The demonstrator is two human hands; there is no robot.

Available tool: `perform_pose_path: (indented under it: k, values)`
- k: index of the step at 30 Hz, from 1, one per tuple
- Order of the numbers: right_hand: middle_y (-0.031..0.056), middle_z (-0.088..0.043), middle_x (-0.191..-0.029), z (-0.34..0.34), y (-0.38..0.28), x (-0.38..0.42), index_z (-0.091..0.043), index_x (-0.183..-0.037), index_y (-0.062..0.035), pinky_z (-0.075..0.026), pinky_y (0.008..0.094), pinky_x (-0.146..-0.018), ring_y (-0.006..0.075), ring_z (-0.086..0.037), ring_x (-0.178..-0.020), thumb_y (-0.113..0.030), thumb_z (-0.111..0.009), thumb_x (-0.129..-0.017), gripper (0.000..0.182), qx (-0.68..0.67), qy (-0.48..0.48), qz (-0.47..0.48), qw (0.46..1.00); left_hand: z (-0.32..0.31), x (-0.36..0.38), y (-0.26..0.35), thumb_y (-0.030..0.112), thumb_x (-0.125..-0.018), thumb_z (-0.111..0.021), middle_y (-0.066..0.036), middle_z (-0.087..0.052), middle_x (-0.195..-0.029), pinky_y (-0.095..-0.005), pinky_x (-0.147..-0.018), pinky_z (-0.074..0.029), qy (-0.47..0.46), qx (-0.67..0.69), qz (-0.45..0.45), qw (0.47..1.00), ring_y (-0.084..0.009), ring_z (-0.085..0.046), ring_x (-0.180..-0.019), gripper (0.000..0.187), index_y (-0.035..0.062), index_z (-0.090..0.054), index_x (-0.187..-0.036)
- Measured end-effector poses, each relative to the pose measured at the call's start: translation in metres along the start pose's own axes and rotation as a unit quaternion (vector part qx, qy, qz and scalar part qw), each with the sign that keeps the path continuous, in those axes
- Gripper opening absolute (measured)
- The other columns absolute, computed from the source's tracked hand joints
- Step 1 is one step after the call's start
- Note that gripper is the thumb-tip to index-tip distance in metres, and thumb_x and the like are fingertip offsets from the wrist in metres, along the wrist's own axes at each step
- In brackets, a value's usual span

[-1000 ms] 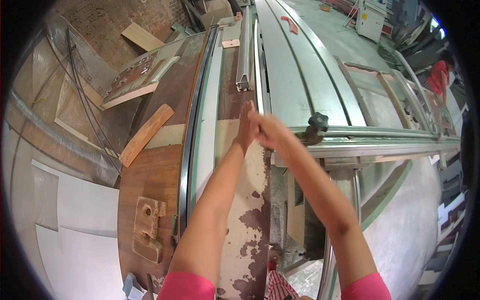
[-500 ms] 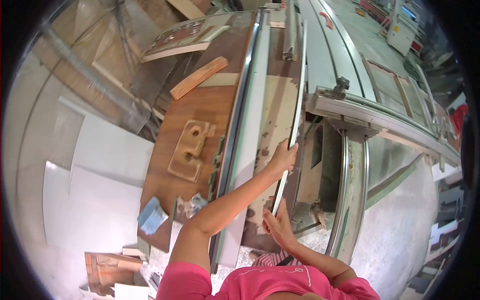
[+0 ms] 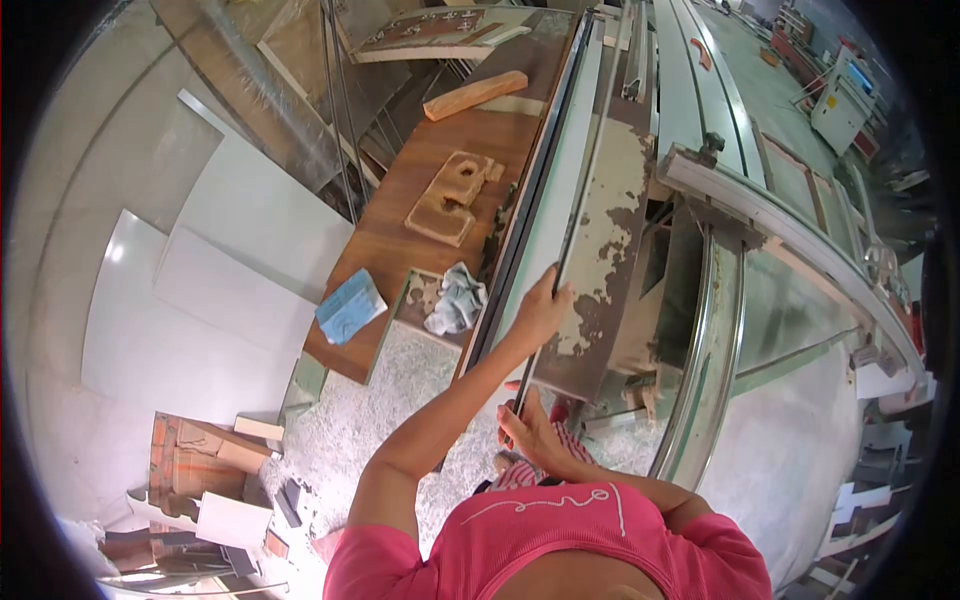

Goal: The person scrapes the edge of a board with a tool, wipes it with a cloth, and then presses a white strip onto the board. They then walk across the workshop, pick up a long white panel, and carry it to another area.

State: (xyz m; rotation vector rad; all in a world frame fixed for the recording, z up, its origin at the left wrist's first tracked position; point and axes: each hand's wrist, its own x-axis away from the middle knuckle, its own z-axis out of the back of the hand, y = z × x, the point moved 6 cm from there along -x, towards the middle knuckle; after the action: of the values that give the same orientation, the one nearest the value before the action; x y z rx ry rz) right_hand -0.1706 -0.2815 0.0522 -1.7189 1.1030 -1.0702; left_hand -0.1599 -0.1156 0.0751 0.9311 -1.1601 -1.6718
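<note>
A long, narrow strip, seen nearly edge-on, runs from near my body toward the far end of the machine table. My left hand is closed around it partway along. Closer to my body, my right hand grips its near end. Left of the strip lies a long white board beside a dark metal rail. Under and to the right of the strip, the brown table surface has worn, pale patches.
On the wooden side table are a cut wooden template, a wood block, a blue packet and a crumpled cloth. A metal crossbar extends right. White panels lean at left.
The strip and both hands have shifted left, toward the white board, and the strip's white face has turned from view. My view has shifted, showing more floor at lower left.
</note>
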Motion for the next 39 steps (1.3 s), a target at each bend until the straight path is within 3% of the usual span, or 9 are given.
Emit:
perform_pose_path:
  k: [3, 6, 10, 12, 15, 22, 25, 29, 39]
  values:
    - [0.0033, -0.044, -0.063, -0.012, 0.007, 0.006, -0.023, -0.115, -0.0006, -0.036, 0.0232, -0.045, 0.01, -0.045, -0.051, -0.032, -0.048, -0.088, 0.048, -0.024, -0.007, -0.034, 0.999, 0.013, 0.008, -0.032, 0.021, -0.085, -0.05, -0.006, -0.049, -0.064, -0.0272, -0.043, -0.04, 0.147, -0.199, -0.157, 0.956, -0.0115, -0.046, -0.047, 0.039, 0.0011, -0.041, -0.117]
    - [0.0074, -0.05, -0.074, -0.019, 0.009, -0.001, -0.026, -0.113, -0.0007, -0.041, 0.0242, -0.048, 0.0124, -0.051, -0.056, -0.036, -0.047, -0.087, 0.049, 0.017, -0.086, -0.049, 0.995, 0.033, 0.002, -0.082, 0.021, -0.084, -0.051, -0.008, -0.053, -0.069, -0.0283, -0.042, -0.042, 0.049, -0.117, 0.093, 0.987, -0.0141, -0.049, -0.049, 0.039, 0.0003, -0.04, -0.116]
    - [0.0114, -0.053, -0.093, 0.006, 0.024, -0.015, -0.031, -0.124, -0.0041, -0.047, 0.028, -0.06, 0.0158, -0.055, -0.079, -0.04, -0.047, -0.086, 0.055, 0.08, -0.118, -0.058, 0.988, 0.084, -0.006, -0.084, 0.025, -0.082, -0.046, -0.03, -0.052, -0.1, -0.0446, -0.079, -0.042, 0.057, -0.216, 0.08, 0.971, -0.0423, -0.053, -0.091, 0.042, -0.0034, -0.044, -0.113]
    - [0.0113, -0.053, -0.095, 0.027, 0.037, -0.017, -0.036, -0.121, -0.0046, -0.047, 0.0279, -0.061, 0.0151, -0.054, -0.078, -0.037, -0.048, -0.086, 0.049, 0.104, -0.073, -0.073, 0.989, 0.111, -0.006, -0.056, 0.025, -0.081, -0.046, -0.029, -0.053, -0.099, -0.0449, -0.079, -0.042, 0.075, -0.287, 0.039, 0.954, -0.0419, -0.053, -0.091, 0.04, -0.0021, -0.045, -0.111]
    - [0.0122, -0.054, -0.094, 0.04, 0.06, -0.017, -0.04, -0.116, -0.0039, -0.047, 0.028, -0.06, 0.0152, -0.055, -0.077, -0.034, -0.049, -0.087, 0.043, 0.101, -0.046, -0.092, 0.989, 0.129, -0.007, -0.069, 0.024, -0.079, -0.047, -0.029, -0.055, -0.095, -0.0455, -0.081, -0.041, 0.024, -0.172, 0.199, 0.964, -0.0431, -0.052, -0.091, 0.035, 0.0012, -0.048, -0.106]
    - [0.0062, -0.052, -0.09, 0.036, 0.063, -0.018, -0.043, -0.117, -0.0051, -0.046, 0.0273, -0.066, 0.0147, -0.056, -0.079, -0.032, -0.044, -0.089, 0.039, 0.11, -0.039, -0.107, 0.987, 0.13, 0.005, -0.105, 0.022, -0.077, -0.052, -0.024, -0.048, -0.105, -0.0447, -0.081, -0.041, 0.126, -0.424, 0.066, 0.895, -0.0386, -0.048, -0.1, 0.037, 0.0063, -0.05, -0.111]
    - [0.0057, -0.052, -0.089, 0.04, 0.064, -0.013, -0.042, -0.117, -0.0049, -0.046, 0.0271, -0.067, 0.0141, -0.055, -0.078, -0.031, -0.045, -0.089, 0.039, 0.111, -0.047, -0.116, 0.986, 0.104, 0.035, -0.039, 0.023, -0.077, -0.053, -0.02, -0.05, -0.095, -0.0456, -0.073, -0.044, 0.197, -0.539, -0.057, 0.817, -0.0356, -0.052, -0.09, 0.032, 0.0076, -0.051, -0.105]
    - [0.0048, -0.053, -0.083, 0.042, 0.07, -0.004, -0.043, -0.117, -0.0096, -0.046, 0.0265, -0.065, 0.0124, -0.055, -0.076, -0.029, -0.045, -0.089, 0.034, 0.096, -0.052, -0.126, 0.986, 0.056, 0.093, -0.049, 0.028, -0.072, -0.062, -0.011, -0.05, -0.092, -0.0414, -0.063, -0.046, 0.036, -0.53, 0.001, 0.847, -0.0286, -0.054, -0.081, 0.032, 0.0058, -0.045, -0.09]
    - [0.0056, -0.053, -0.08, 0.036, 0.071, -0.005, -0.048, -0.108, -0.0051, -0.046, 0.025, -0.062, 0.0125, -0.055, -0.073, -0.031, -0.045, -0.088, 0.033, 0.111, -0.075, -0.092, 0.987, 0.05, 0.096, -0.053, 0.017, -0.071, -0.057, -0.014, -0.051, -0.088, -0.041, -0.067, -0.046, 0.047, -0.571, 0.053, 0.818, -0.029, -0.056, -0.081, 0.026, 0.0035, -0.046, -0.09]
